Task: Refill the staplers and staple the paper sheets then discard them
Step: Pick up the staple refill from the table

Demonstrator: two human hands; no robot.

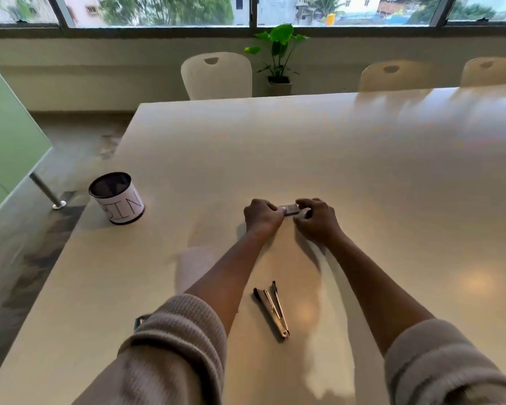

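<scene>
Our fingers (pixel 303 203) are pinching a small grey block (pixel 289 209) from both ends, the left hand (pixel 262 216) and right hand (pixel 317 222) curling close around it just above the surface (pixel 362 185). Whether it is a staple box or a strip of staples we cannot tell. Nearer to us, between our forearms, the stapler (pixel 272 308) is lying hinged open, apparently waiting for its refill. We are judging the risk this way: pulling too hard at the block could be scattering loose staples across the glossy top, or snapping a strip short. The bin (pixel 117 197), a dark mesh cup wearing a paper label, is standing well apart to the left, near the edge. Beyond, pale chairs (pixel 216 76), a potted plant (pixel 278 54) and a long window (pixel 158 10) are closing off the room.
</scene>
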